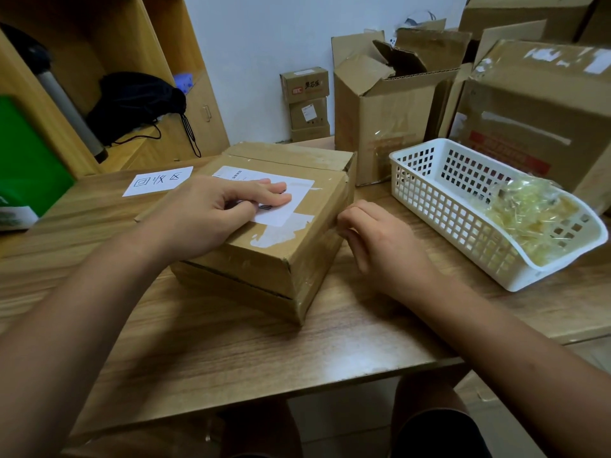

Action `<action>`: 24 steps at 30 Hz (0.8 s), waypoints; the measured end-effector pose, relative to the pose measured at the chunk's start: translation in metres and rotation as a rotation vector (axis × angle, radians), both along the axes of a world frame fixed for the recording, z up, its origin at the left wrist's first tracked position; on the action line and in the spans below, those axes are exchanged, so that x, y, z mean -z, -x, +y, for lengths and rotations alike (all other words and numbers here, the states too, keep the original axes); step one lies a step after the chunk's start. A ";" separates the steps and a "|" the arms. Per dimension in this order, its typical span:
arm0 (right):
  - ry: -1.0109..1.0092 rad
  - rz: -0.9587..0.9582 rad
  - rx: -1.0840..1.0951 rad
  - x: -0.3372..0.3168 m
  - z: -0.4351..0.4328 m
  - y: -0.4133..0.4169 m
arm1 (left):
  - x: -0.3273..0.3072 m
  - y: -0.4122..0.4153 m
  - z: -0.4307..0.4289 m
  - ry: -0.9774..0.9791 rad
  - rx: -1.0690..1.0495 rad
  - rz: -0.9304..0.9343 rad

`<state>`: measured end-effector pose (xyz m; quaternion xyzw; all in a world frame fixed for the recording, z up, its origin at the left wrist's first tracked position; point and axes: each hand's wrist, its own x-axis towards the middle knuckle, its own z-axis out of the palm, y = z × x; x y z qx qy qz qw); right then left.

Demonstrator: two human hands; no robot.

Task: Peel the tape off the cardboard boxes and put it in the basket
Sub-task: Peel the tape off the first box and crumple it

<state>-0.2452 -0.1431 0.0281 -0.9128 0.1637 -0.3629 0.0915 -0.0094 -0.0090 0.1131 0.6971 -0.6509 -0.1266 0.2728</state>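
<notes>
Pressing flat on the top of one closed box (284, 252) with the left hand (211, 213), fingers straight and close together, lying across one white label (297, 193) with a barcode. Curling the right hand (380, 239) against the upper right edge of the same box, fingertips touching the cardboard there; not possible to tell if any tape pinched between them. Below the label, one pale glossy patch (284, 231), torn at the edges.

Just to the right of that hand, one white basket (426, 193) with a grid of holes, standing apart from the box. Inside it, at the near end, one crumpled wad of clear yellowish tape (529, 213).

Counting the other cardboard: one tall open box (380, 120) behind the basket, flaps up; one large box (535, 107) at the right with shiny tape on its top corner; one stack of three small boxes (305, 84) at the wall; more cardboard at the top right corner, partly cut off. One paper note (158, 181) with handwritten characters, left of the box in front.

All resting on a wooden table (231, 342) with light grain. Behind it a plain white wall (264, 44). At the left, a wooden shelf (132, 34) holding one black bag (132, 104) with cords hanging down.
</notes>
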 end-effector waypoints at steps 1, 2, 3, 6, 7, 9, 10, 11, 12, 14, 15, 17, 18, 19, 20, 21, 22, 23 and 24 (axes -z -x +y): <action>-0.036 0.001 -0.003 0.002 0.002 0.000 | 0.000 0.000 0.000 0.000 -0.002 -0.004; -0.083 -0.005 -0.002 0.005 0.004 0.000 | 0.000 0.000 0.000 -0.001 -0.003 -0.004; -0.137 -0.015 0.004 0.008 0.007 0.000 | 0.000 0.000 0.000 -0.003 -0.004 -0.001; -0.268 -0.033 0.030 0.012 0.010 0.000 | 0.000 0.000 0.000 -0.011 0.005 0.011; -0.291 -0.028 0.033 0.012 0.010 0.000 | 0.000 0.000 0.000 -0.013 0.008 0.015; -0.336 -0.035 0.035 0.012 0.009 0.001 | 0.000 -0.001 0.001 -0.016 0.007 0.015; -0.355 -0.053 0.040 0.012 0.009 0.002 | 0.000 -0.001 0.001 -0.014 0.005 0.011; -0.369 -0.082 0.050 0.013 0.009 0.002 | -0.001 -0.001 0.001 -0.009 0.003 0.003; -0.377 -0.113 0.061 0.014 0.010 0.002 | -0.001 -0.001 0.001 -0.005 0.001 -0.004; -0.396 -0.153 0.088 0.016 0.011 0.001 | 0.000 0.000 0.001 0.001 -0.003 -0.008; -0.417 -0.159 0.101 0.016 0.010 -0.001 | 0.000 0.000 0.001 0.001 -0.004 -0.007; -0.463 -0.166 0.109 0.015 0.010 -0.005 | 0.000 0.000 0.001 -0.002 -0.008 -0.012; -0.461 -0.165 0.102 0.014 0.010 -0.008 | 0.000 0.000 0.001 -0.002 -0.014 -0.015; -0.437 -0.152 0.102 0.014 0.009 -0.011 | 0.000 0.000 0.001 0.002 -0.022 -0.018; -0.401 -0.132 0.113 0.014 0.008 -0.013 | 0.000 0.000 0.001 0.005 -0.032 -0.022; -0.366 -0.116 0.132 0.014 0.008 -0.015 | 0.000 0.000 0.001 0.007 -0.043 -0.025; -0.340 -0.107 0.151 0.013 0.007 -0.016 | 0.001 0.001 0.001 0.005 -0.053 -0.027; -0.323 -0.102 0.162 0.013 0.006 -0.017 | 0.001 0.001 0.001 0.003 -0.060 -0.027; -0.311 -0.099 0.170 0.012 0.005 -0.018 | 0.001 0.002 0.001 0.000 -0.068 -0.026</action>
